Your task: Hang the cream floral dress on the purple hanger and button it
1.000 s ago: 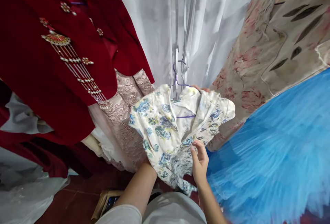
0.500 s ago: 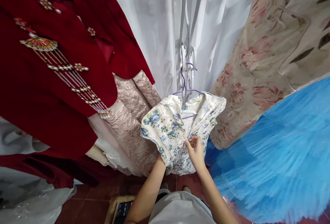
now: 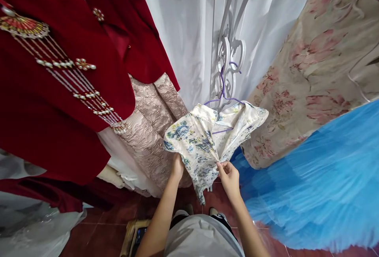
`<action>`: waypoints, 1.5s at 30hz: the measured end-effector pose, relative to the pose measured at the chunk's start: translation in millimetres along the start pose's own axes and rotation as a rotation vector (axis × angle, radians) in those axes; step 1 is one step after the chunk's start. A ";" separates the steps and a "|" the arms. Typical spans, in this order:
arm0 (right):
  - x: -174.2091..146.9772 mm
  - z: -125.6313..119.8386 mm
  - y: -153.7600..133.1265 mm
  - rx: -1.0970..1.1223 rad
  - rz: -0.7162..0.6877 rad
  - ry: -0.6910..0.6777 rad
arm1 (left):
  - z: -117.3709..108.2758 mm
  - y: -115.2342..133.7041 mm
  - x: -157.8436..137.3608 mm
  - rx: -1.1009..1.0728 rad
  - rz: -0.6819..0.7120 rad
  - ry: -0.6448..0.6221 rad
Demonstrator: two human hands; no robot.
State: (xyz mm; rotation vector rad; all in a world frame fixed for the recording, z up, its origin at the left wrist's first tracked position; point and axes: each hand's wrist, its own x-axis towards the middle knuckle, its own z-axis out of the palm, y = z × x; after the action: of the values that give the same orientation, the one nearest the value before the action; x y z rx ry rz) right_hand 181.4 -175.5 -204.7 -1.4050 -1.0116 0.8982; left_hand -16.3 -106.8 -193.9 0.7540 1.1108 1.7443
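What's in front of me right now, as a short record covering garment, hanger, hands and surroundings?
Garment: floral top, white with blue flowers
Hanger: purple hanger, inside the top's shoulders
Left hand: at the top's side, fingers hidden
Right hand: pinching the neckline's lower end
Picture left: red jacket, pink skirt
Picture right: beige floral garment, blue tulle
Behind: white curtain

The blouse is cream, printed with blue flowers and touches of green and yellow; its hanger is purple. The jacket is deep red, its tassel white-beaded below a red-and-gold fan. The skirt is dusty pink with a crinkled pattern, the curtain white, the gown beige with pink flowers, the tulle bright blue, the floor dark red.
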 end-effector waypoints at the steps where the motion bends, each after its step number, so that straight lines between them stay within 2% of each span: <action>1: -2.4 -1.4 1.0 0.018 0.010 -0.016 | -8.8 0.3 -0.3 0.059 0.098 0.082; 3: -5.0 -4.2 1.4 0.057 0.037 -0.066 | -23.5 2.5 -9.1 0.258 0.369 0.177; 4: -5.3 -5.4 0.7 0.079 0.050 -0.098 | -27.8 3.2 -17.5 0.375 0.497 0.142; 6: -4.4 -7.5 -2.8 0.120 0.072 -0.166 | -27.5 1.2 -39.9 0.580 0.637 -0.099; 8: -2.8 -9.7 -8.3 0.134 0.080 -0.245 | -15.1 -7.0 -63.7 0.710 0.650 -0.379; 10: -1.4 -13.5 -14.8 0.118 0.072 -0.315 | 5.0 -19.2 -83.1 0.752 0.611 -0.508; 14: 0.2 -28.6 -27.6 0.073 0.049 -0.297 | 41.6 -38.9 -104.9 0.668 0.553 -0.439; 17: -1.5 -41.5 -36.8 0.047 0.043 -0.283 | 53.1 -43.6 -114.8 0.635 0.530 -0.394; 22: -9.6 -52.2 -48.4 0.112 0.100 -0.394 | 57.1 -42.8 -127.3 0.659 0.520 -0.336; 26: -4.7 -54.9 -64.2 0.231 0.152 -0.401 | 60.7 -40.6 -133.1 0.686 0.497 -0.321; 30: 22.4 -48.5 -101.0 0.326 0.076 -0.351 | 62.4 -37.4 -138.9 0.676 0.480 -0.331; 34: 60.1 -28.8 -148.3 0.432 -0.039 -0.316 | 60.8 -35.2 -143.5 0.685 0.479 -0.295; 38: 85.9 -11.6 -186.1 0.516 -0.138 -0.299 | 55.2 -40.2 -138.0 0.711 0.485 -0.291; 41: 93.0 -7.9 -198.5 0.542 -0.166 -0.286 | 51.2 -40.9 -124.2 0.716 0.503 -0.337; 43: 93.0 -9.7 -199.1 0.520 -0.185 -0.296 | 52.6 -29.6 -111.4 0.700 0.547 -0.374; 45: 90.5 -13.7 -196.4 0.473 -0.216 -0.302 | 59.3 -4.2 -95.7 0.674 0.639 -0.381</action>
State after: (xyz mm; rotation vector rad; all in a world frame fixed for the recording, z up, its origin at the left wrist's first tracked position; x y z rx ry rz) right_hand 208.5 -94.8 -5.4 -0.7637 -1.0633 1.1199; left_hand 73.6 -172.3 -175.7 1.9402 1.2717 1.5876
